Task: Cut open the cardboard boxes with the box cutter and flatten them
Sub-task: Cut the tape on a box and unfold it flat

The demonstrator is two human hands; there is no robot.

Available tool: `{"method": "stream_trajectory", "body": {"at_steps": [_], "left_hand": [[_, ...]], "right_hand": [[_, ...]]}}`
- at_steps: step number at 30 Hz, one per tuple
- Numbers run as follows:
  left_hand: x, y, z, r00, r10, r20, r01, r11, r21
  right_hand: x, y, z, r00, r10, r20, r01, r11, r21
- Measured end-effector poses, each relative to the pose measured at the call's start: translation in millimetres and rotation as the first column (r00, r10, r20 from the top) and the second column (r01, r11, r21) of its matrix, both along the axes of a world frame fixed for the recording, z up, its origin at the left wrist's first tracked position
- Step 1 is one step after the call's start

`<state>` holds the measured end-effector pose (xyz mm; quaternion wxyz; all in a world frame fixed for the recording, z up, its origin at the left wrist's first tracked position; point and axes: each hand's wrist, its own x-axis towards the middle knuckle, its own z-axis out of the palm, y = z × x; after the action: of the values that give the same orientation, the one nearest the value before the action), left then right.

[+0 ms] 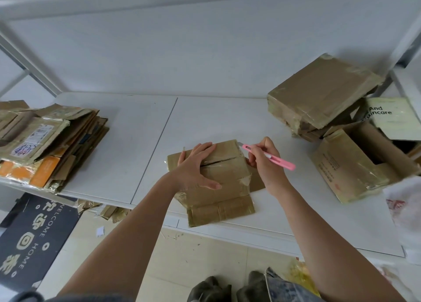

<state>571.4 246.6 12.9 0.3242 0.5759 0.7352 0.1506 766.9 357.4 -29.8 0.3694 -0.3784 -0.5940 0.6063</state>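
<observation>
A small taped cardboard box (227,178) lies on the white table (136,146) near its front edge, its flaps spread out and a slit open across its top. My left hand (196,169) presses flat on the box's left side with straight fingers. My right hand (264,162) grips a pink box cutter (270,157) like a pen. The blade tip sits at the box's far right corner.
A stack of flattened boxes (50,142) lies at the table's left end. At the right stand a sealed taped box (323,92), an open box (357,165) and a pale green skincare carton (394,117). A dark welcome mat (34,240) and cardboard scraps lie on the floor.
</observation>
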Motion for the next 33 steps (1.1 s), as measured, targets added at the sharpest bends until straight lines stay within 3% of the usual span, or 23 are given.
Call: {"method": "stream_trajectory", "body": {"at_steps": [6,16,23,33], "left_hand": [[-0.4,-1.2,-0.8,1.000,-0.008,-0.015,0.008,1.000,0.000],[0.6,-3.3,3.7,0.999,-0.029,-0.027,0.029,1.000,-0.010],[-0.9,-0.4,8.0,0.999,-0.026,-0.018,0.025,0.999,-0.039],[1.0,2.2,5.5,1.000,-0.015,-0.023,0.014,0.999,-0.049]], "right_hand": [[14.6,-3.8,3.7,0.996,0.068,0.053,-0.071,0.996,0.057],[38.2,-19.7,6.3,0.987,0.156,-0.039,-0.157,0.987,-0.038],[35.0,-26.9,5.2,0.974,-0.024,-0.227,-0.033,0.969,-0.245],[33.3,-31.1,0.6,0.996,0.015,-0.085,-0.027,0.988,-0.149]]}}
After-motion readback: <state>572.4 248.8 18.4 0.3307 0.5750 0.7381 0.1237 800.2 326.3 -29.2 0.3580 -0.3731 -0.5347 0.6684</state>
